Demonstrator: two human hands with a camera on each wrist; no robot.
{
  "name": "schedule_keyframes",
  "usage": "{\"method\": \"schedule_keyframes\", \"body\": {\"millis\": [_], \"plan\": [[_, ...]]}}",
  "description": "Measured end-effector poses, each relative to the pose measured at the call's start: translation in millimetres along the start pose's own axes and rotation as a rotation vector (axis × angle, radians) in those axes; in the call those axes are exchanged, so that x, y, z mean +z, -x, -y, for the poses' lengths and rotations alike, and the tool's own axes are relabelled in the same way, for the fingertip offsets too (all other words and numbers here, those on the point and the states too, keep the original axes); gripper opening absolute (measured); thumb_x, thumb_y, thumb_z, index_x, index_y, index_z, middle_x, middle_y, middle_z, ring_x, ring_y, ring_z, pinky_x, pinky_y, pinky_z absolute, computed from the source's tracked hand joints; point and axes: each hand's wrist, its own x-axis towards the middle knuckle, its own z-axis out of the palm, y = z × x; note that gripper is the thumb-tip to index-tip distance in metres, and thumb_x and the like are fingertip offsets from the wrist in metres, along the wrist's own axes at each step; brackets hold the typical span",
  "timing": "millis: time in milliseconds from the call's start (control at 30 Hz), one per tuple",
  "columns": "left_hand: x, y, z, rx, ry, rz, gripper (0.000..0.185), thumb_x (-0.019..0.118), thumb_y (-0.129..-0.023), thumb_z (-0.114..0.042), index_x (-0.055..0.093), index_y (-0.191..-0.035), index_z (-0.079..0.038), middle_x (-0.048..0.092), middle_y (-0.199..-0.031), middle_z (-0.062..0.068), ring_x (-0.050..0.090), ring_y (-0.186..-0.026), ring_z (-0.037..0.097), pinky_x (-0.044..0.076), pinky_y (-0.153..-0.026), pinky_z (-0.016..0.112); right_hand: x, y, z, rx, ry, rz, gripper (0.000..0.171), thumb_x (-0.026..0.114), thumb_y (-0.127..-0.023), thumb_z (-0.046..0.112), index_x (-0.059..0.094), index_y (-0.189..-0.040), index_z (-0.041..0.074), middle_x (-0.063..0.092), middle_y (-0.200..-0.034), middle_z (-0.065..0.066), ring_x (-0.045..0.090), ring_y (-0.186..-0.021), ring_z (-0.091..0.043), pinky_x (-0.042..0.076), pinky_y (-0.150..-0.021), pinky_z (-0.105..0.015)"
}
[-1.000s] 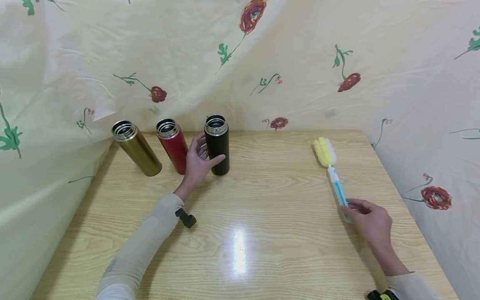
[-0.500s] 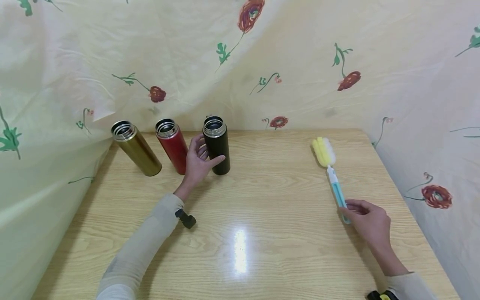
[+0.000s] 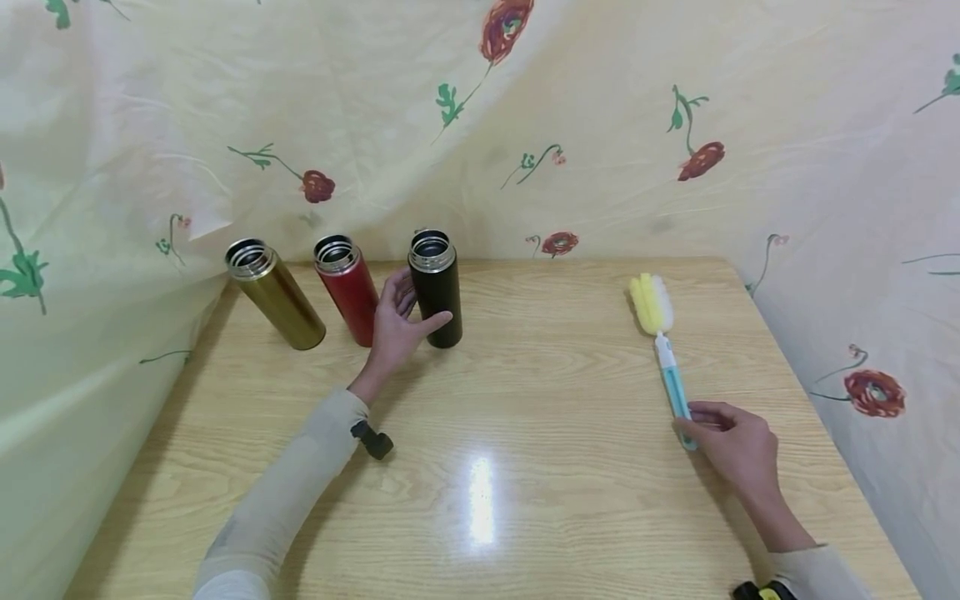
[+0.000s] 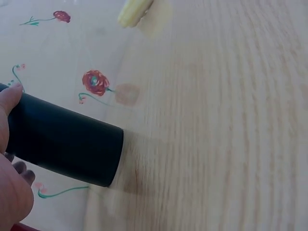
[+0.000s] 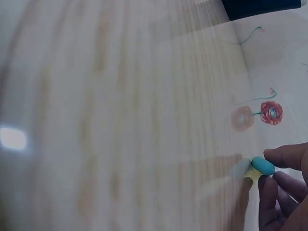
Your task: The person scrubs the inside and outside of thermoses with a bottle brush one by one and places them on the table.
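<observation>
My left hand (image 3: pixel 396 329) grips a black open-topped thermos bottle (image 3: pixel 438 296), thumb across its front and fingers on the far side. The left wrist view shows the lower part of this black bottle (image 4: pixel 72 137) down to its base. To its left, a red bottle (image 3: pixel 351 298) and a gold bottle (image 3: pixel 283 307) lean in the head view, both uncapped. Over the right side of the table, my right hand (image 3: pixel 738 450) pinches a bottle brush by its turquoise handle (image 3: pixel 675 390). Its yellow and white sponge head (image 3: pixel 651 304) points away. The handle's end (image 5: pixel 263 165) shows between thumb and fingers.
Everything is on or above a light wood table (image 3: pixel 555 400) that reflects a bright lamp spot. Flower-printed cloth (image 3: pixel 600 108) hangs close along the table's back and both sides.
The brush's handle end and my right hand have shifted slightly left. The black bottle's tilt has varied a little in my left hand; the red and gold bottles stay in place.
</observation>
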Motion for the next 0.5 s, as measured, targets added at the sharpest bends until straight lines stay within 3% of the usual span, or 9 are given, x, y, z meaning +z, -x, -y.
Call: {"method": "schedule_keyframes", "body": {"millis": [200,367,500], "plan": [[-3.7,17.1,-2.6,-0.052,-0.065,0.028,0.092,0.091,-0.079,-0.023,0.038,-0.153,-0.012,0.044,-0.158,0.004,0.04,-0.147,0.017,0.032,-0.122,0.036,-5.4,-1.4,-2.6,0.02,0.023,0.049,0.057,0.082,-0.086,0.042,0.07,-0.125,0.002,0.076,-0.109,-0.015,0.06,-0.072,0.014,0.045,-0.065,-0.01],[-9.4,45.9,-8.5,-0.087,-0.093,0.074,0.093,0.089,-0.081,-0.024,0.033,-0.155,-0.008,0.038,-0.161,0.012,0.034,-0.151,0.026,0.029,-0.123,0.039,-16.1,-2.3,-4.9,-0.012,0.039,0.03,0.056,0.08,-0.087,0.045,0.07,-0.126,0.004,0.076,-0.112,-0.012,0.057,-0.073,0.02,0.046,-0.064,-0.012],[-19.0,67.9,-20.6,-0.088,-0.134,0.131,0.087,0.085,-0.085,-0.02,0.035,-0.154,-0.007,0.041,-0.16,0.01,0.035,-0.15,0.03,0.029,-0.123,0.04,-27.4,-4.8,-0.9,-0.052,0.058,-0.001,0.054,0.077,-0.09,0.045,0.071,-0.125,0.004,0.076,-0.112,-0.011,0.053,-0.072,0.022,0.049,-0.058,-0.016]]}}
